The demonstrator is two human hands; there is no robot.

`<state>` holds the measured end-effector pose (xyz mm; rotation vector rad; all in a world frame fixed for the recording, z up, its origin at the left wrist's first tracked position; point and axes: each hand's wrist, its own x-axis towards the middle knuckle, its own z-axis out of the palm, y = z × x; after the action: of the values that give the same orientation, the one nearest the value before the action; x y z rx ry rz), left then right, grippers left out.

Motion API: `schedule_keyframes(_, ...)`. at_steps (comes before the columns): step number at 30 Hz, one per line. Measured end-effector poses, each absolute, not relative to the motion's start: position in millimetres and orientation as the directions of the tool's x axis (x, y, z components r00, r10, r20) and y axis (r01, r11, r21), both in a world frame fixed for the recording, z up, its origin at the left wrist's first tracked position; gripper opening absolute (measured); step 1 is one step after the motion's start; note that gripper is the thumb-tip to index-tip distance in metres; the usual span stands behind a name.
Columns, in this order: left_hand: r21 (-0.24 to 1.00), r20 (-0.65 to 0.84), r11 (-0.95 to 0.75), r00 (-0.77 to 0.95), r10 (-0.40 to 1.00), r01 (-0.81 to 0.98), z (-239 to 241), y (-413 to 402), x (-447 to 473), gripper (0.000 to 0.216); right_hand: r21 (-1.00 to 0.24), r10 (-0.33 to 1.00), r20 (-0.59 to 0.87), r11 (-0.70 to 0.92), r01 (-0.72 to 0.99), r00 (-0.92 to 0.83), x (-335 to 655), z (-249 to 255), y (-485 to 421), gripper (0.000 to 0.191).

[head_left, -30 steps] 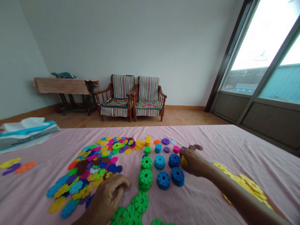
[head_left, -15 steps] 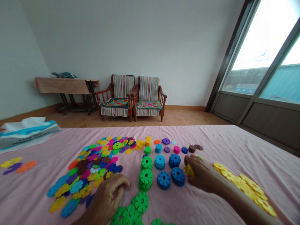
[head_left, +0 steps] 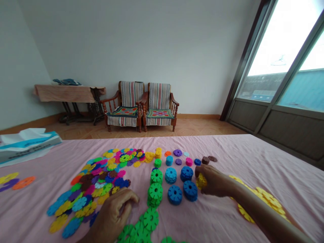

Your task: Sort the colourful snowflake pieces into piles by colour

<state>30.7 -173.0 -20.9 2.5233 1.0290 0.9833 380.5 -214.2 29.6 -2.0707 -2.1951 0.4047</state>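
Note:
My right hand point(head_left: 214, 180) grips a small bunch of yellow flower-shaped plastic discs point(head_left: 201, 181) between thumb and fingers. It is just right of two stacks of dark blue discs point(head_left: 190, 190), low over the cloth. My left hand point(head_left: 115, 212) rests on the cloth with its fingers loosely bent and a gap between thumb and forefinger; nothing shows in it. A mixed-colour heap of discs point(head_left: 88, 189) lies to its left, and a green stack point(head_left: 155, 192) stands to its right. Loose green discs point(head_left: 141, 227) lie nearer to me.
Light blue stacks point(head_left: 170, 174) and smaller purple, pink and brown ones stand farther back. Spread yellow discs point(head_left: 265, 199) lie partly behind my right forearm. A tissue pack point(head_left: 30, 145) sits on the pink cloth point(head_left: 215, 219) at left. Two wooden armchairs point(head_left: 160, 113) stand beyond.
The view has shifted slightly, so the table things appear a little farther left. My right hand, still with the yellow discs, now covers the light green disc behind it. My left hand stays put.

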Motion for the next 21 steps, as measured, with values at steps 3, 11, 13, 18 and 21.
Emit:
schedule_keyframes(3,0.446,0.491,-0.723,0.531,0.69,0.527,-22.0,-172.7,30.3,0.026,-0.246,0.987,-0.132,0.052,0.968,-0.087,381.2,31.8,-209.1,0.037)
schedule_keyframes(11,0.448,0.472,-0.712,0.533,0.702,0.541,-24.8,-172.8,28.7,0.025,-0.224,0.973,-0.217,0.021,0.974,-0.071,380.2,36.1,-207.2,0.04)
schedule_keyframes(13,0.449,0.474,-0.714,0.534,0.7,0.538,-25.2,-172.8,28.2,0.026,-0.224,0.971,-0.228,0.014,0.975,-0.066,378.5,37.3,-209.7,0.039)
schedule_keyframes(18,0.444,0.482,-0.72,0.536,0.693,0.533,-23.6,-172.9,28.7,0.026,-0.227,0.972,-0.227,0.009,0.974,-0.062,376.2,39.6,-213.0,0.039)
schedule_keyframes(21,0.444,0.488,-0.721,0.532,0.692,0.532,-23.0,-172.5,29.7,0.026,-0.233,0.975,-0.219,-0.006,0.973,-0.046,376.7,39.3,-213.6,0.042)
